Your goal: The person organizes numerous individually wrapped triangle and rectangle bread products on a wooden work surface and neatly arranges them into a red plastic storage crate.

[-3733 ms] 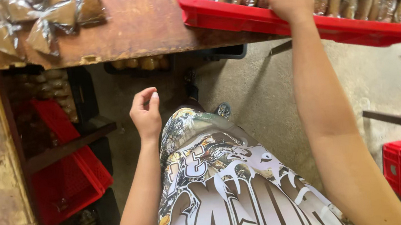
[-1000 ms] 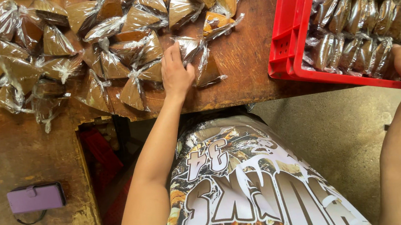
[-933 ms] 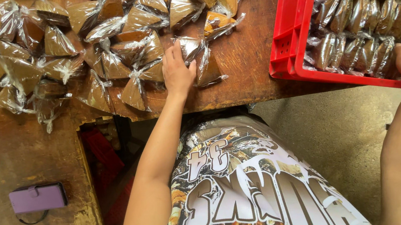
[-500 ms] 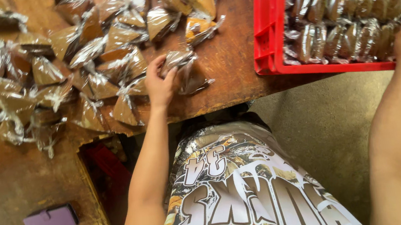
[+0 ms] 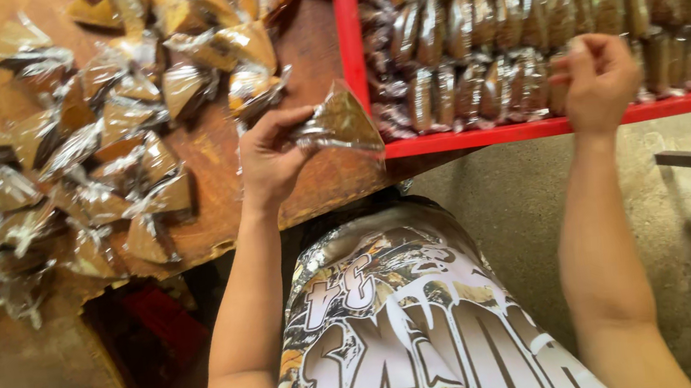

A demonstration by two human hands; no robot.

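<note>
Over the table edge, left hand pinches a wrapped packet — right hand curled, seemingly empty.

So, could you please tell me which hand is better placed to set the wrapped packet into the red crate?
Probably the left hand: it already holds the wrapped packet beside the red crate. The right hand rests at the crate's front rim.

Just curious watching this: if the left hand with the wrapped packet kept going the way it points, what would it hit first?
Probably the red crate: the left hand points its packet toward the near wall, though depth is unclear.
</note>
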